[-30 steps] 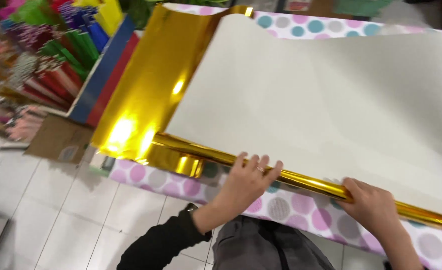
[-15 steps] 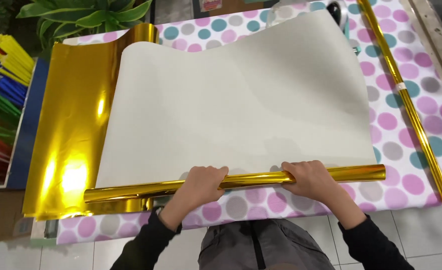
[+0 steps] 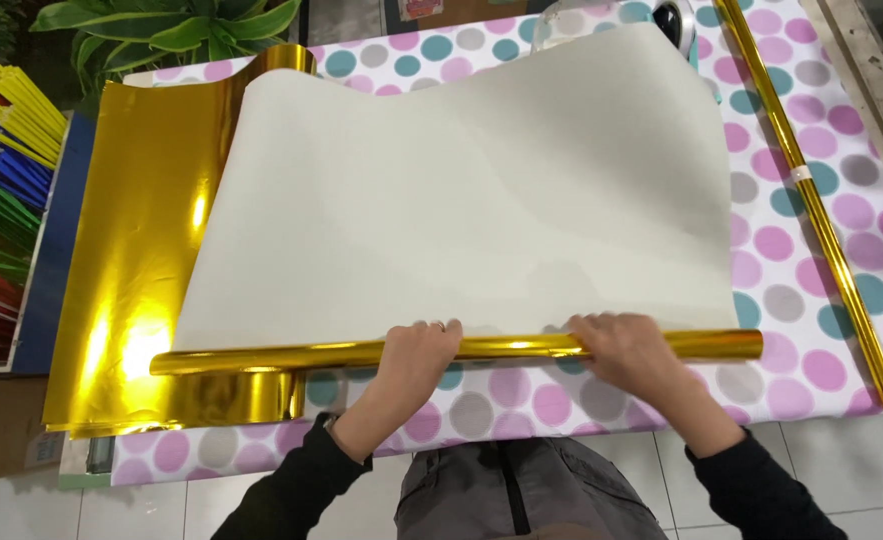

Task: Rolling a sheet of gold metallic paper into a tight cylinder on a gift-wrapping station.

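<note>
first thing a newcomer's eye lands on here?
The big white-backed sheet spread across the polka-dot tabletop, with its shiny gold face showing at the left. Next, the gold roll along the near edge, with the left hand and right hand both on it. A thin gold tube lies far right.

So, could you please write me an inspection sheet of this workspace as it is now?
Surface: table with a dotted cover in pink, teal and grey.
Job's things: gold roll at the near edge, its sheet spread white side up; flat gold sheets lie beneath at the left.
Clutter: thin gold roll along the right side.
Hands: left hand and right hand both rest on the gold roll, fingers curled over it.
Cables: nothing seen.
Surroundings: coloured rolls at left, plant behind, tiled floor.
</note>
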